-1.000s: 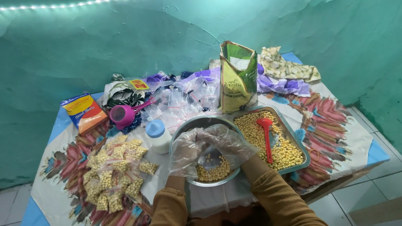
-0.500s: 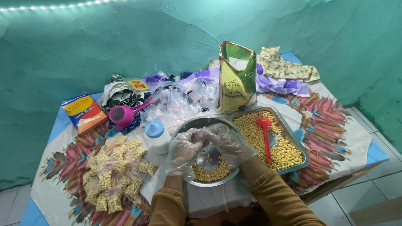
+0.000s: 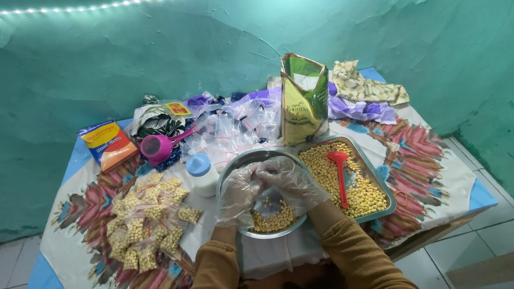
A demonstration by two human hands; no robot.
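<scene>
Over the round bowl (image 3: 234, 165), mid-bench, both gloved hands meet: left hand (image 3: 238, 193) and right hand (image 3: 289, 182) curl around a small clear bag (image 3: 269, 201), fingers partly closed; grip detail unclear through glove plastic. Yellow beans (image 3: 273, 219) in bowl below. Tray (image 3: 369, 171) of beans with red scoop (image 3: 340, 177) just right; filled bags (image 3: 145, 221) piled left on bench (image 3: 80, 268).

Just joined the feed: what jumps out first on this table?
Two gloved hands, left and right, meet over a round metal bowl of yellow kernels at the near edge. Right of it, a tray of the same kernels holds a red scoop. Left of the bowl lies a heap of small filled bags; a green pouch stands behind.
</scene>
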